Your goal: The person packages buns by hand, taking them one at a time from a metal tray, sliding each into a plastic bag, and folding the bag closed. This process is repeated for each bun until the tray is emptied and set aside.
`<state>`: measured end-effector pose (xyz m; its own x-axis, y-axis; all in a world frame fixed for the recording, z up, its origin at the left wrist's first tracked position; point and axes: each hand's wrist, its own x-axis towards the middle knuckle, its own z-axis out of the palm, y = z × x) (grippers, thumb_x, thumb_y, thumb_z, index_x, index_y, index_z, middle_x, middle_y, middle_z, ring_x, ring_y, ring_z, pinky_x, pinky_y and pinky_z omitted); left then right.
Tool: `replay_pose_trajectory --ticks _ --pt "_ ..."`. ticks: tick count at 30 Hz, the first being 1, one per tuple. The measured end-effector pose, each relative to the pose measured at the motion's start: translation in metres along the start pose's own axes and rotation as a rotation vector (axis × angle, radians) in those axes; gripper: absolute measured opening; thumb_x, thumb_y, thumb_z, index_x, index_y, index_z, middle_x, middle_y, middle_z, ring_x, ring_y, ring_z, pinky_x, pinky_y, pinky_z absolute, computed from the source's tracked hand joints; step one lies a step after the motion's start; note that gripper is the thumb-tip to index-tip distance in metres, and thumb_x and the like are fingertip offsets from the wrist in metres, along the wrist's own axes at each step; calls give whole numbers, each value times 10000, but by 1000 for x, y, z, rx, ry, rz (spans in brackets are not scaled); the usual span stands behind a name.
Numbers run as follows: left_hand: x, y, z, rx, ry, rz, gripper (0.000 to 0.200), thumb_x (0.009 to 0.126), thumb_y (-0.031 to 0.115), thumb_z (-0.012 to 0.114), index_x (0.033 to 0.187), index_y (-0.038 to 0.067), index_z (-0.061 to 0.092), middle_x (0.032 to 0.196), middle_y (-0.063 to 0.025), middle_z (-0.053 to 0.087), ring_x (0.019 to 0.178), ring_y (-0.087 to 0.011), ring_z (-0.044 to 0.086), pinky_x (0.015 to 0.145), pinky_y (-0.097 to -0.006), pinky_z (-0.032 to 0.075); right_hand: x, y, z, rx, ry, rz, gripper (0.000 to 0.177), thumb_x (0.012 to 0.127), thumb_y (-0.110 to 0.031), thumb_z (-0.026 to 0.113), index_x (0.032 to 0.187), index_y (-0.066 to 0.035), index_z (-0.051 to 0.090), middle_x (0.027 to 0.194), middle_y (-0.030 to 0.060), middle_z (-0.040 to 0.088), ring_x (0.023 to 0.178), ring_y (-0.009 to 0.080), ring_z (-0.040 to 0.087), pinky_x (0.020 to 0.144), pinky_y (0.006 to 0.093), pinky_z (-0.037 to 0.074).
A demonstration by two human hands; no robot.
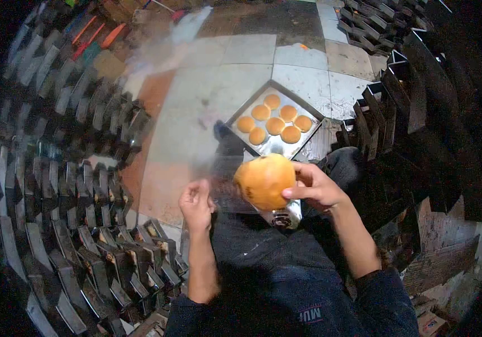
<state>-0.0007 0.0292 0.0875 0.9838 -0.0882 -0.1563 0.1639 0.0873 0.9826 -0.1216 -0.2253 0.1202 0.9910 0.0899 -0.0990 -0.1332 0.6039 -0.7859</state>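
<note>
A round golden-brown bun [266, 182], with some dark spots on its left side, is raised above my lap. My right hand [318, 190] grips its right edge between thumb and fingers. To the left of the bun is my left hand [197, 206], its fingers drawn together; what they hold, if anything, is too faint to make out. A hazy, see-through patch lies between that hand and the bun. Beyond the bun, a square metal tray [240, 110] on the floor carries several smaller round buns [275, 126].
Rows of dark metal pans [97, 241] are stacked along the left, and more stacked pans [401, 95] stand at the right. Pale floor tiles [213, 84] stretch ahead. A shiny metal surface [286, 216] shows just below the bun.
</note>
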Motion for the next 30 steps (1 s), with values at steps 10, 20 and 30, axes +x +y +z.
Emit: replay_pose_trajectory --ticks 10,20,30 --pt "-4 19 25 182 -73 422 94 929 142 612 945 50 599 862 -23 618 737 -85 571 670 -226 491 0 6 38 -282 140 -139 567 776 -14 702 1294 11 473 1203 149 614 1074 215 621 934 331 493" --pt "-65 66 79 -484 -184 140 767 892 584 382 1380 -7 357 1363 -209 454 1230 -335 482 1061 -447 372 14 23 89 -1180 60 -927 560 777 41 589 1322 -70 520 1414 235 402 1274 454 421 1055 463 386" --pt "-52 30 75 -551 -172 46 614 928 411 406 1404 30 332 1356 -185 470 1208 -350 501 1059 -481 358 12 22 98 -1480 79 -722 538 767 -63 648 1288 -58 516 1351 273 437 1278 451 414 1043 498 379"
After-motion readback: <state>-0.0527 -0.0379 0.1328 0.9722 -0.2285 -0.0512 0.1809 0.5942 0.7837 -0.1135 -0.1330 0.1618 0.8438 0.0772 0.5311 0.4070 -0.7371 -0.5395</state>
